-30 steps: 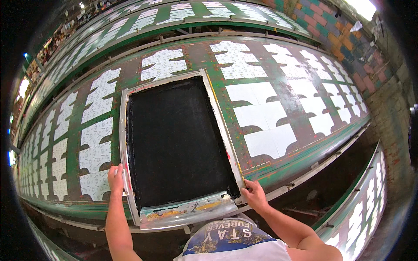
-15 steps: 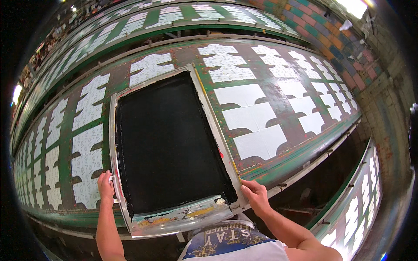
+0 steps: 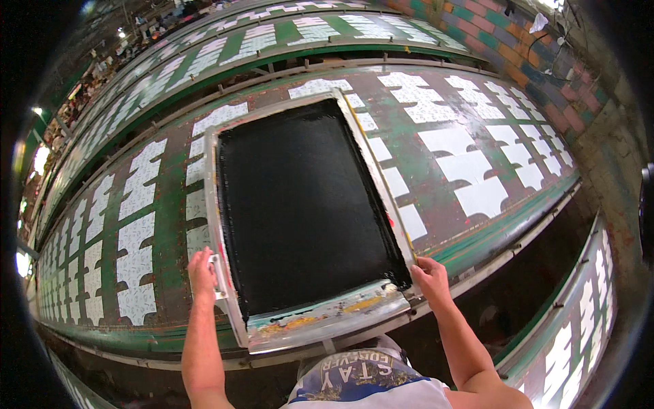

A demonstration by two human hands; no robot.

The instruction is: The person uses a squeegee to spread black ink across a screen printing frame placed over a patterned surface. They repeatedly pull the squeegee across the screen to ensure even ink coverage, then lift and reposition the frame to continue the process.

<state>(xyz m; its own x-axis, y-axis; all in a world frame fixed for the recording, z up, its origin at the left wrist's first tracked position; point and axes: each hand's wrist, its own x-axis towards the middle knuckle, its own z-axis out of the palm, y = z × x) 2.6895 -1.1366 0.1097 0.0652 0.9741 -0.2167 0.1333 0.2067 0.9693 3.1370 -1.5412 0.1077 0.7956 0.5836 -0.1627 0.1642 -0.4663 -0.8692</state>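
Moving rightward along the table (image 3: 174, 177), the screen (image 3: 306, 204) is now overlapping the plain pieces (image 3: 413, 219) that were showing whole beside it moments ago, while patterned pieces (image 3: 197, 204) are emerging past its left edge. For the work, this means the screen is passing from one column to the next and sitting partly over each. The left hand (image 3: 202, 276) is gripping the white handle (image 3: 219, 276), fingers curling around it; the right hand (image 3: 430, 278) is pinching the lower right edge, thumb and fingers clamping the rim. The near end is overhanging the table's front; whether the mesh is touching the table, one cannot tell.
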